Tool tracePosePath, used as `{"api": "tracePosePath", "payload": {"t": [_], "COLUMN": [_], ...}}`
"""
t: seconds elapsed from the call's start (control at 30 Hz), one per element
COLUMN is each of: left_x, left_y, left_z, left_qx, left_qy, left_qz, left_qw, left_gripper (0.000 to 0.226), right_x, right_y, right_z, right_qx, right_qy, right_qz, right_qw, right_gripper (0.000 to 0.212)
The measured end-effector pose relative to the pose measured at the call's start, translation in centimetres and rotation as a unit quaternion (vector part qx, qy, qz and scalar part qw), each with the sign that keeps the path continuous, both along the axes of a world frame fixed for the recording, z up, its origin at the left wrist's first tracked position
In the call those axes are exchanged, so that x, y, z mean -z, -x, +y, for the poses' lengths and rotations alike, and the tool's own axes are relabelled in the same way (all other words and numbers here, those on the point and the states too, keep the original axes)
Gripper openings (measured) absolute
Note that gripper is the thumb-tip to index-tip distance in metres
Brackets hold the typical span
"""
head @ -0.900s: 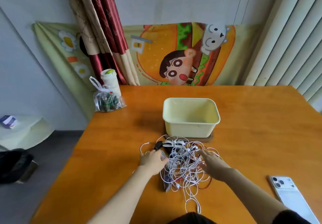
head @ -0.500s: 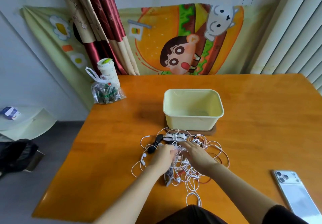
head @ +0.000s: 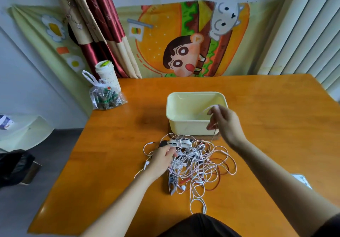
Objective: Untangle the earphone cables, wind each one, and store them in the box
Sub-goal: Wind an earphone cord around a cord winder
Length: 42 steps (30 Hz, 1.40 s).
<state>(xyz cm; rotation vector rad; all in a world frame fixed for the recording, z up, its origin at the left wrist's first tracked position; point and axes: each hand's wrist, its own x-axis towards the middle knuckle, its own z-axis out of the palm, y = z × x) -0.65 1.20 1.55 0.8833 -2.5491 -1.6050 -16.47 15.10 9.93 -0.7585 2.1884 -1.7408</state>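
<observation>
The right hand (head: 224, 124) is held above the table, in front of the near wall of the box, and a white cable (head: 207, 110) is pinched between its thumb and fingertips; the strand is looped over the fingers and hangs down to the pile. The left hand (head: 162, 160) is laid on the left edge of the tangle of earphone cables (head: 200, 165), its fingers bent over the strands; whether any strand is gripped cannot be told. The tangle is spread on the orange wooden table (head: 276, 126), just near of the pale yellow box (head: 196, 95), which is set on a brown base and seen open.

At the far left corner of the table a knotted plastic bag (head: 105, 97) is seen, with a white cup (head: 107, 74) just behind it. On the right, a phone (head: 302, 180) is partly hidden by the right forearm. A cartoon cloth (head: 184, 39) is hung on the far wall, overlapped at left by a red and beige curtain (head: 99, 25). Pale vertical blinds (head: 303, 34) are seen at far right. A grey floor (head: 55, 144) is seen left of the table.
</observation>
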Motion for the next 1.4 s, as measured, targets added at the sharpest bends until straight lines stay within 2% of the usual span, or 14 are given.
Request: {"api": "tracePosePath", "payload": {"t": [0.1,0.17,0.23,0.33,0.43,0.5,0.57,0.7,0.83,0.97,1.07,1.2,1.33,1.4], "left_x": [1.0,0.4,-1.2,-4.5,-7.2,-8.3,-8.9,-9.5,-8.5,-5.5,-4.2,-6.0,-7.3,-7.0], "left_y": [-1.4,-1.6,-1.3,0.2,2.0,3.0,3.6,3.2,1.9,-0.6,-2.0,-0.7,0.9,0.5], "left_z": [-0.3,-0.7,-1.1,-1.2,-0.4,0.2,0.5,0.5,-1.6,-5.8,-6.7,-2.1,0.3,-0.6], "left_qx": [-0.005,-0.027,-0.044,-0.005,0.084,0.119,0.126,0.13,0.067,-0.052,0.002,0.123,0.121,0.101], "left_qy": [0.004,0.004,0.028,0.109,0.174,0.195,0.196,0.145,0.113,0.168,0.23,0.114,0.086,0.11], "left_qz": [-0.034,-0.031,-0.002,0.052,0.056,0.059,0.062,0.068,0.043,-0.098,-0.252,-0.09,0.03,0.04], "left_qw": [0.999,0.999,0.999,0.993,0.979,0.972,0.97,0.978,0.99,0.979,0.94,0.982,0.988,0.988], "left_gripper": [0.033,0.033,0.032,0.032,0.027,0.022,0.016,0.01,0.018,0.02,0.026,0.06,0.022,0.023], "right_x": [-1.3,-0.9,-0.1,1.4,1.1,0.3,-0.5,-0.8,-0.2,0.6,0.9,0.9,0.4,0.5], "right_y": [2.2,3.4,3.9,2.3,-1.0,-2.8,-4.1,-3.7,-2.1,-0.3,-0.4,-2.8,-4.7,-4.7], "right_z": [0.8,1.6,2.6,3.4,2.6,1.6,0.9,1.3,2.7,3.7,2.9,-0.1,-2.0,-1.8], "right_qx": [0.106,0.153,0.122,-0.008,-0.064,-0.137,-0.193,-0.193,-0.191,-0.194,-0.188,-0.222,-0.237,-0.23], "right_qy": [0.072,0.019,-0.145,-0.447,-0.296,-0.204,-0.186,-0.195,-0.23,-0.284,-0.284,-0.253,-0.213,-0.221], "right_qz": [-0.011,0.03,0.065,0.131,0.191,0.236,0.212,0.145,0.119,0.104,0.133,0.18,0.172,0.153], "right_qw": [0.992,0.988,0.98,0.885,0.934,0.94,0.94,0.951,0.947,0.933,0.931,0.924,0.932,0.935], "right_gripper": [0.034,0.033,0.027,0.045,0.075,0.081,0.068,0.015,0.019,0.019,0.018,0.02,0.022,0.019]}}
